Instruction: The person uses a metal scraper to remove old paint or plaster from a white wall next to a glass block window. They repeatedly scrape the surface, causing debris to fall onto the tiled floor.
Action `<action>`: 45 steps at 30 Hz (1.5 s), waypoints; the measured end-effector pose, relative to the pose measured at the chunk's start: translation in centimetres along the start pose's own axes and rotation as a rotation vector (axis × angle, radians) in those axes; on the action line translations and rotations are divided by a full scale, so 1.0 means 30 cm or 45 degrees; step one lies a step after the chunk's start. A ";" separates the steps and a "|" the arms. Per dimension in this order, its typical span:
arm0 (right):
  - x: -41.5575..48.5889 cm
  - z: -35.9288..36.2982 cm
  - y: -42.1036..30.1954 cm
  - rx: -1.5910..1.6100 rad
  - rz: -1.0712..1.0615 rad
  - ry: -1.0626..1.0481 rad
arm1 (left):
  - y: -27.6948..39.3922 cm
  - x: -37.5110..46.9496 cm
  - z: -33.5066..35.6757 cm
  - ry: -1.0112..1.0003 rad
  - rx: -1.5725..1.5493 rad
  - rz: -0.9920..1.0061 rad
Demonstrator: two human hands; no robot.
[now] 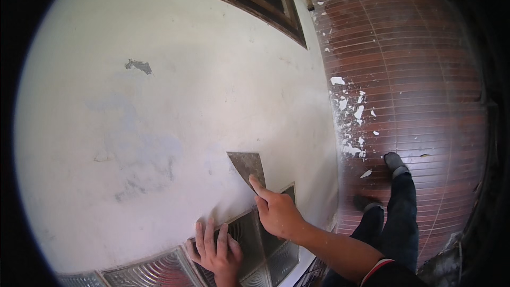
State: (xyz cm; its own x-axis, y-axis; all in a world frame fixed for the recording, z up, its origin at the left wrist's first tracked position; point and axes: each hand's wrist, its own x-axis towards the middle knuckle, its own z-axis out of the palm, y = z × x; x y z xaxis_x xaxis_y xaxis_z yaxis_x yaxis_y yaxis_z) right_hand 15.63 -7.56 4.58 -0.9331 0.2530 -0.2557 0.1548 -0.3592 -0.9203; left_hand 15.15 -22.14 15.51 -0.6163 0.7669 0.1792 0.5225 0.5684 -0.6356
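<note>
My right hand [277, 213] grips a flat metal scraper [249, 165], its wide blade lying against the white painted wall [191, 107]. The index finger is stretched along the blade; the handle is hidden in the hand. My left hand [217, 251], lower and to the left, rests with spread fingers on the wall's edge and the glass blocks [149, 271], holding nothing. On the wall, a grey bare patch [138, 66] shows at upper left, and faint grey and bluish marks lie lower down.
A brown wooden frame [259, 8] crosses the top of the wall. White paint flakes [358, 112] and dust lie along the wall's foot on the reddish-brown tiled floor [430, 99]. My feet in dark socks [394, 161] stand at the right, near the flakes.
</note>
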 end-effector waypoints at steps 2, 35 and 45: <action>0.006 -0.006 0.000 0.032 0.000 0.013 | 0.001 -0.001 -0.001 -0.017 -0.004 0.000; 0.042 -0.005 -0.004 -0.111 -0.167 0.020 | 0.064 0.006 -0.073 -0.268 -0.391 -0.242; 0.352 -0.194 -0.044 0.307 0.308 0.149 | 0.145 -0.209 -0.237 -0.429 -0.628 -0.337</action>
State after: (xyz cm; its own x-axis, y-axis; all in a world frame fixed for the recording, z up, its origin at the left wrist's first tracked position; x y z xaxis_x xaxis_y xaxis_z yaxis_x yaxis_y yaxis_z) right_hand 7.45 0.83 1.38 -0.8331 0.2306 -0.5027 0.2729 -0.6191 -0.7363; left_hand 25.48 -22.36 16.95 -0.8703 0.4923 -0.0138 0.4873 0.8567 -0.1691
